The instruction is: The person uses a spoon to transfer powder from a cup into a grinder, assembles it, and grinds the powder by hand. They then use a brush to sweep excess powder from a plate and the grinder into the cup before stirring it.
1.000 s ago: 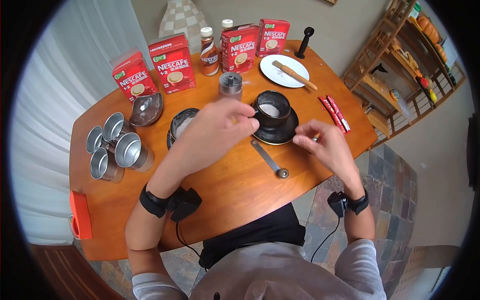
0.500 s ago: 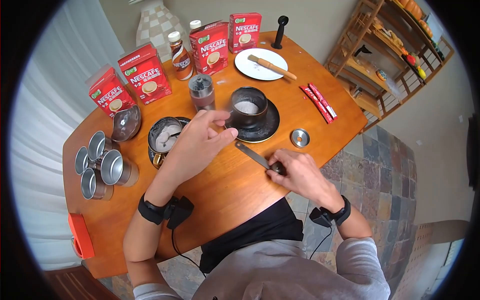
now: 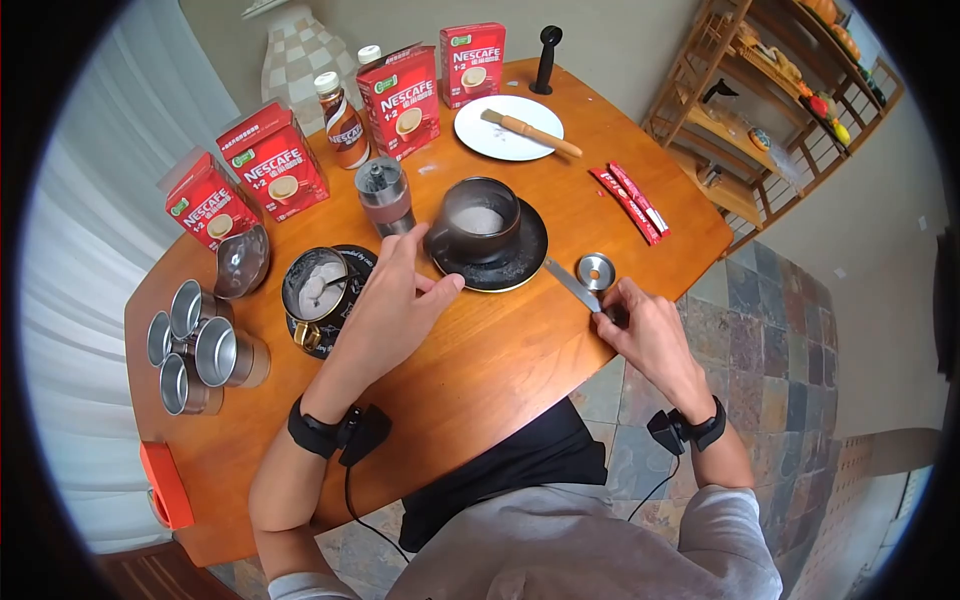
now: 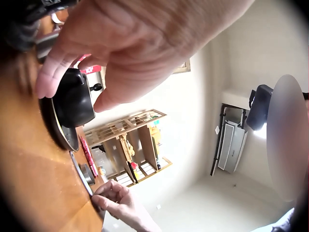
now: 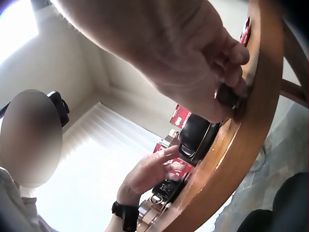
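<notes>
Where the brown wooden table (image 3: 470, 380) comes closest to me on the left, a bright orange-red object (image 3: 165, 485) sits at its edge. On the near right, my right hand (image 3: 650, 335) has its thumb and fingers clamped on the dark knob of a flat metal crank handle (image 3: 573, 285), whose bar slants away to the left, towards a black saucer. Just beyond my fingertips is a round metal disc (image 3: 586, 272) with a hole through it.

My left hand (image 3: 385, 305) reaches across the middle, thumb and fingers apart, fingertips beside a plain black cup (image 3: 465, 250) of pale powder; I cannot tell whether they touch it. That cup stands on the gold-rimmed black saucer (image 3: 531, 255).

To the left, a black cup with a gold handle (image 3: 308, 335) holds more powder, with four shiny metal cups (image 3: 245, 362) farther left. Past my left fingertips stands a cylindrical metal grinder (image 3: 388, 210) with a brownish band. Red stick sachets (image 3: 628, 205) lie on the right. Farther off are a white plate (image 3: 480, 135) bearing a wooden-handled brush (image 3: 535, 134) and four red NESCAFE boxes (image 3: 275, 165).
</notes>
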The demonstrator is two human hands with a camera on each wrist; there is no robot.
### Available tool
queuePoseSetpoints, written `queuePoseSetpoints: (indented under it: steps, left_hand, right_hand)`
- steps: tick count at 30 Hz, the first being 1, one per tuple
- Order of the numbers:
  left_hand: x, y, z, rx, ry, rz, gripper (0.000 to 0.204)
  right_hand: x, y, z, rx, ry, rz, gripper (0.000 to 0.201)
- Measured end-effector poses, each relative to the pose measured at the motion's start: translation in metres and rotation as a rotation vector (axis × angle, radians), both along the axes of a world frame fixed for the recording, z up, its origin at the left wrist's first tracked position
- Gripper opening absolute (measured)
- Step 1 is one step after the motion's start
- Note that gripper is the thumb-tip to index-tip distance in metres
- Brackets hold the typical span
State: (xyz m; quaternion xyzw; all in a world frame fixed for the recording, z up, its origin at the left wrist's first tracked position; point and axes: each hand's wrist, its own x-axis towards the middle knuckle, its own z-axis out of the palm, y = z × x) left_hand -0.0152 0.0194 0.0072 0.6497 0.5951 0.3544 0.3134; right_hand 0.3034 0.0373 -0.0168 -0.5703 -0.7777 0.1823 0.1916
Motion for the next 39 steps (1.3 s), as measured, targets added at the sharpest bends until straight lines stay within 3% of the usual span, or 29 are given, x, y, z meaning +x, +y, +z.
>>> queuePoseSetpoints:
  steps: [5,8,12,17,21,32,39]
  left_hand:
    - [-0.005,0.012,-0.035,-0.051,-0.138,-0.009,0.061]
    - [0.000,0.014,-0.044,-0.053,-0.192,-0.002,0.057]
    - [0.002,0.016,-0.037,-0.114,-0.223,0.024,0.047]
    - [0.006,0.019,-0.040,-0.114,-0.220,0.000,0.032]
    - [0.010,0.017,-0.040,-0.121,-0.243,0.014,0.029]
    - [0.021,0.003,-0.034,0.027,-0.053,-0.028,0.028]
    - [0.018,0.011,-0.033,0.002,-0.099,-0.034,0.029]
  right_hand:
    - [-0.002,0.021,-0.014,0.082,0.005,-0.082,0.028]
    - [-0.007,0.027,-0.008,0.400,-0.147,-0.034,0.032]
    - [-0.031,0.040,0.012,0.525,-0.080,0.050,0.030]
    - [-0.066,0.095,0.008,0.502,0.071,0.229,0.018]
    - [-0.075,0.143,0.008,0.106,-0.011,0.290,0.023]
    - [-0.074,0.152,0.009,0.035,0.017,0.354,0.027]
    - [-0.078,0.161,0.014,-0.113,0.031,0.305,0.020]
